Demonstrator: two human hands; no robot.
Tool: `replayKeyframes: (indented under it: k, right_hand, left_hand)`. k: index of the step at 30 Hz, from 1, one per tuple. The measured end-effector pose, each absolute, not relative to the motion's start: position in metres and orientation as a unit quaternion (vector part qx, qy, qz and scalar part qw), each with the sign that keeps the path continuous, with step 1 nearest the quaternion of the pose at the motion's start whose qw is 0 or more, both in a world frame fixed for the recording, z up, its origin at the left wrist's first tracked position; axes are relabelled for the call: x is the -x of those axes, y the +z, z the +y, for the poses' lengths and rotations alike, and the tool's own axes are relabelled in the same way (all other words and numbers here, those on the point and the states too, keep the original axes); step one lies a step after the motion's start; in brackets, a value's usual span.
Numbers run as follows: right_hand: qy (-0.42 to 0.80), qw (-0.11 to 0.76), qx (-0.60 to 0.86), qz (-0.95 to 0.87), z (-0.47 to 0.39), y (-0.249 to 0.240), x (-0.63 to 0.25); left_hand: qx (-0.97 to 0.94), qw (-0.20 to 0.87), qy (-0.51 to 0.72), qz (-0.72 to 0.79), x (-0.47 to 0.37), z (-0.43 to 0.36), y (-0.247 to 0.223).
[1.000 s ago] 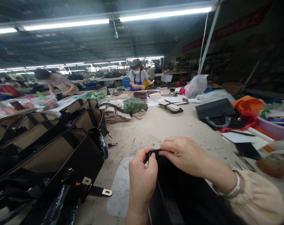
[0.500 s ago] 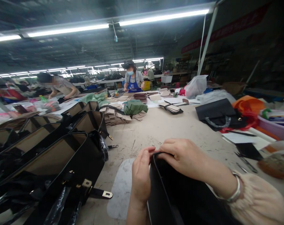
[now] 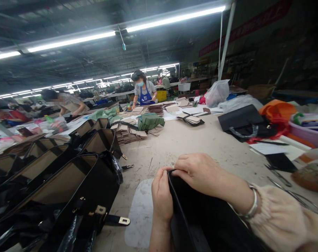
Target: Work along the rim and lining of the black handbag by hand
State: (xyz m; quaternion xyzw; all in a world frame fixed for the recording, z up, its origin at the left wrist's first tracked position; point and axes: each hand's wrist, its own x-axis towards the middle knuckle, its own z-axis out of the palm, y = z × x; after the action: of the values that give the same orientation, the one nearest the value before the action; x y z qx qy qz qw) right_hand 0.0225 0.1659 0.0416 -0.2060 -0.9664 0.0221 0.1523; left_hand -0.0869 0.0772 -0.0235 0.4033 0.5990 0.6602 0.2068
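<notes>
A black handbag [image 3: 211, 220] stands before me at the table's near edge, its top gaping and its inside dark. My left hand [image 3: 162, 196] is closed on the bag's far upper corner from the left, fingertips at the rim. From the right, my right hand [image 3: 198, 173] pinches the same rim, the thumb on the inner side and the fingers over the top. Both hands nearly meet there. The lower part of the bag runs out of view. A pale flat sheet [image 3: 139, 217] lies on the table beside my left wrist.
Several black handbags with tan insides [image 3: 80, 175] crowd the left, a strap with a gold clasp [image 3: 124, 221] jutting out. Ahead lie stacked tan pieces [image 3: 129, 133] and a green bundle [image 3: 150, 121]. At right are a black bag [image 3: 243, 120], scissors [image 3: 298, 196] and a basin [image 3: 311, 134]. A co-worker [image 3: 144, 89] stands beyond.
My left fingers have closed in on the bag's rim, and my right hand has shifted slightly left. The view has turned a little. The co-worker's hand has lowered toward the table.
</notes>
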Motion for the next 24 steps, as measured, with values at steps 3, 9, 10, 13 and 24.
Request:
replayKeyframes:
  k: [3,9,10,13,24]
  right_hand:
    - [0.014,0.154,0.209,-0.966,0.165,0.041,-0.022]
    - [-0.011,0.148,0.214,-0.966,0.161,0.044,-0.016]
    - [-0.013,0.146,0.217,-0.965,0.16,0.044,-0.016]
    - [-0.017,0.144,0.223,-0.964,0.161,0.045,-0.015]
    - [-0.075,0.166,0.205,-0.962,0.146,0.043,-0.004]
  left_hand:
    - [-0.401,0.212,0.659,0.6,0.088,0.077,-0.024]
    - [-0.394,0.225,0.666,0.592,0.088,0.079,-0.028]
    - [-0.392,0.222,0.667,0.593,0.088,0.079,-0.029]
    - [-0.387,0.217,0.669,0.597,0.087,0.08,-0.031]
    - [-0.37,0.17,0.677,0.613,0.083,0.084,-0.035]
